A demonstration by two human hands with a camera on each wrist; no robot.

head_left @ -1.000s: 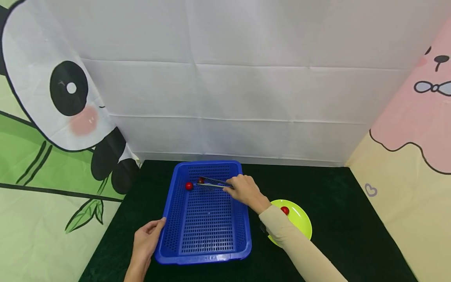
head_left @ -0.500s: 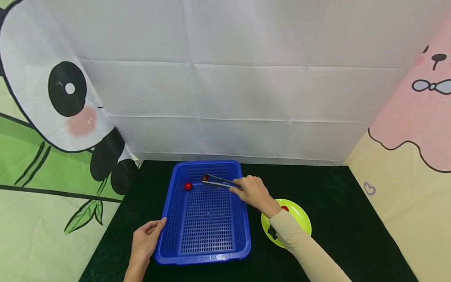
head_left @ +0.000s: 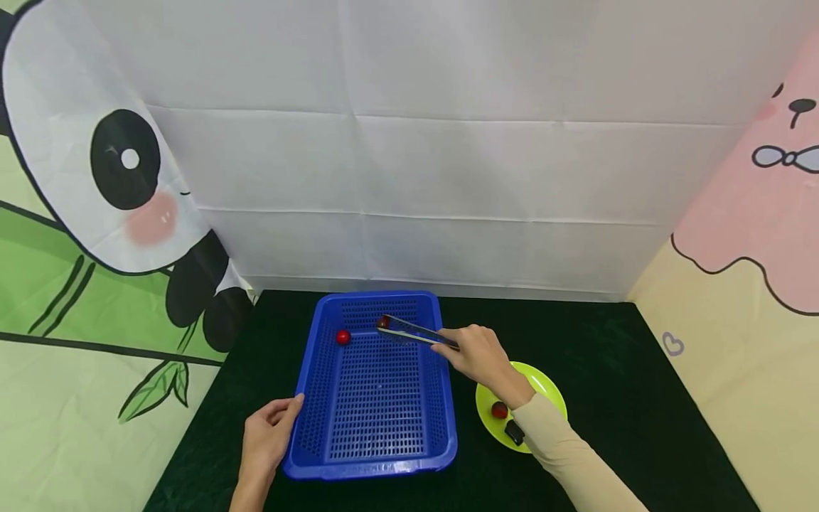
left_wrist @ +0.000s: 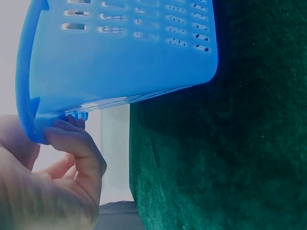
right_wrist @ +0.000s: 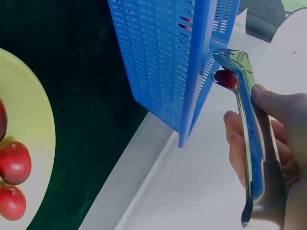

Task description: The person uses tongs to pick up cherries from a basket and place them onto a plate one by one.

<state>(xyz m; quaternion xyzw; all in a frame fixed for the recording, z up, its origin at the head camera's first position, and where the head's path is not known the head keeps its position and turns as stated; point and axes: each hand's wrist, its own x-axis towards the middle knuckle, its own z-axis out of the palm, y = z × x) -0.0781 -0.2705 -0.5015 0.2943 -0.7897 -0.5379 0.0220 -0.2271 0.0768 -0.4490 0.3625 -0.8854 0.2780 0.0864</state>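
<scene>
My right hand grips metal tongs, its thumb and fingers squeezing the two arms. A small dark red cherry tomato is pinched between the tong tips, above the far part of the blue perforated basket. In the head view the tong tips partly cover this tomato. My left hand pinches the basket's left rim, with thumb and bent fingers in the left wrist view. Another cherry tomato lies inside the basket at the far left.
Right of the basket, a yellow-green plate lies partly under my right forearm. It bears several tomatoes, mostly hidden in the head view. A dark green cloth covers the table. A white backdrop rises behind.
My right hand has moved right and slightly nearer, carrying the tongs and the held tomato. A tomato on the plate has come into sight beside the sleeve. My left hand stays on the rim.
</scene>
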